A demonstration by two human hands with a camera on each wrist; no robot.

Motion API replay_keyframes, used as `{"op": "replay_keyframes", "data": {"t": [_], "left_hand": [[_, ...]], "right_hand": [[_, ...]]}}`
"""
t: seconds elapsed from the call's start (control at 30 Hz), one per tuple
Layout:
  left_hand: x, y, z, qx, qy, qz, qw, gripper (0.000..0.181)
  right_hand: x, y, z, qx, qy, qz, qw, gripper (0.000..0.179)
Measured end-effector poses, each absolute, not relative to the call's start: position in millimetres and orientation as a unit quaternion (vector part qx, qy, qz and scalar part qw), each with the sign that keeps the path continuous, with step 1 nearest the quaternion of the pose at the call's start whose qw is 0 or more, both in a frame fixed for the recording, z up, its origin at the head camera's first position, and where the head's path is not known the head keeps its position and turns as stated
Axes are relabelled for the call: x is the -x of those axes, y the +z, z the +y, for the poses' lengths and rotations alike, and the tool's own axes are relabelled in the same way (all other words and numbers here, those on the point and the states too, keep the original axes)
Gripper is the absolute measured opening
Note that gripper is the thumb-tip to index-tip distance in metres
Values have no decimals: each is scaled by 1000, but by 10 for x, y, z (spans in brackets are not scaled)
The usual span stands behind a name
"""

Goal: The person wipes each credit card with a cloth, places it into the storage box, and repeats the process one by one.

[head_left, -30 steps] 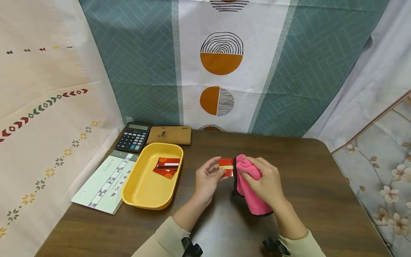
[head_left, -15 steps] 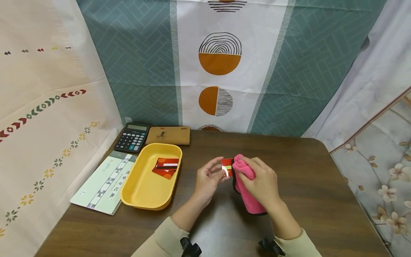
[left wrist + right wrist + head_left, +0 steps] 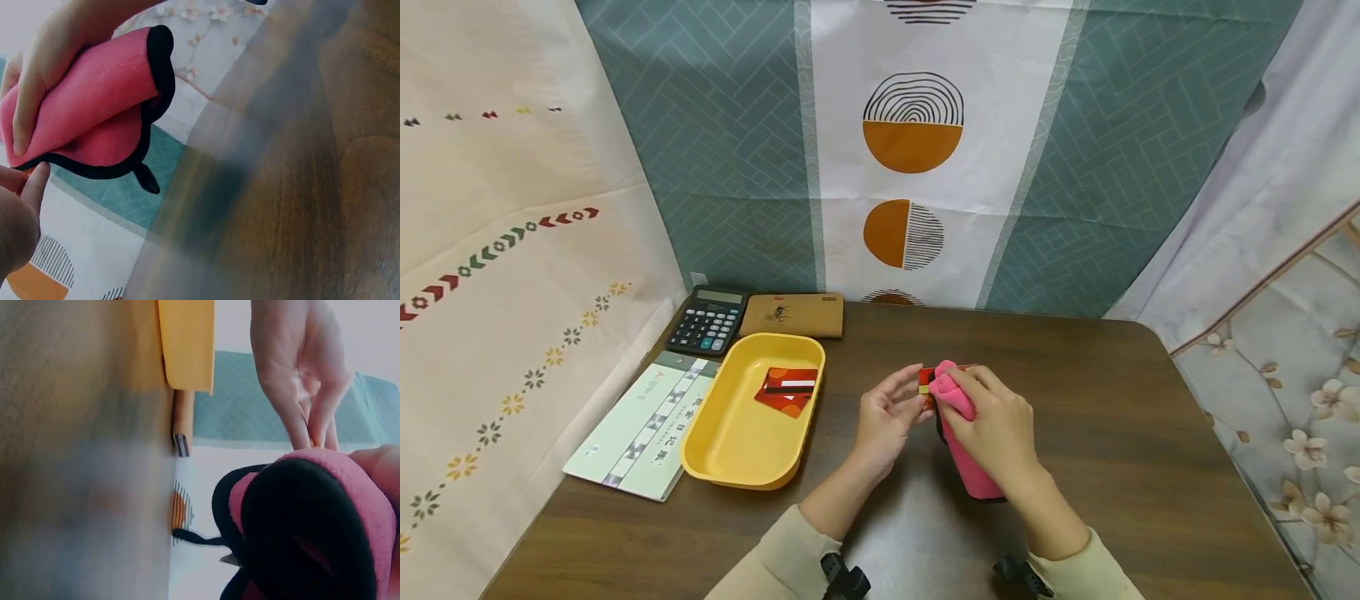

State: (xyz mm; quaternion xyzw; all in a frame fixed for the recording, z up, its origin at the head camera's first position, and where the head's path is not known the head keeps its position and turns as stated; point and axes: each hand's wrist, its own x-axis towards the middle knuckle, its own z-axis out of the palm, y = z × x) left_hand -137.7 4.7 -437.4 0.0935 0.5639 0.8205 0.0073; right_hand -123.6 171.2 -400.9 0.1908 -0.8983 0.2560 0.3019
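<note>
My left hand (image 3: 883, 421) pinches the left end of a red card (image 3: 924, 379) above the table. Pressed onto that card is a folded pink cloth with black edging (image 3: 962, 450), which my right hand (image 3: 1000, 421) grips; it covers most of the card. The left wrist view shows the rolled cloth (image 3: 100, 94) with a black loop hanging from its edge, and only a sliver of card between the left fingertips. Seen from the right wrist, the cloth (image 3: 350, 481) hides much of the right hand.
Left of the hands stands a yellow tray (image 3: 722, 454) holding red cards (image 3: 782, 404) that overlap. A black calculator (image 3: 707, 321), a brown wallet-like case (image 3: 795, 316) and a pale green booklet (image 3: 640, 425) lie around it on the brown wooden table (image 3: 1112, 417).
My right hand has slid the pink cloth leftward along the card, toward the left fingers, so less of the card's left part shows. The left hand stays nearly in place.
</note>
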Motion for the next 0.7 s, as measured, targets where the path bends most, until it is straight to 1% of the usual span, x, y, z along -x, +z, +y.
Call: {"op": "replay_keyframes", "data": {"t": [0.23,0.4,0.47,0.6,0.7], "left_hand": [[1364,-4368,17,-109,806,582,0,44],[1362,-4350,14,-104,781,615,-25,44],[1362,-4365,16,-110,776,620,-31,44],[1362,-4375,27,-124,779,614,-33,43],[1359,-4369,24,-119,780,613,-34,43]], "right_hand": [[1239,-3929,1688,-174,244,-911,284,42],[1203,-3882,1637,-195,240,-919,244,41],[1210,-3863,1621,-192,245,-918,245,42],[1235,-3843,1604,-181,247,-913,268,39],[1218,-3858,1603,-196,240,-916,256,39]]}}
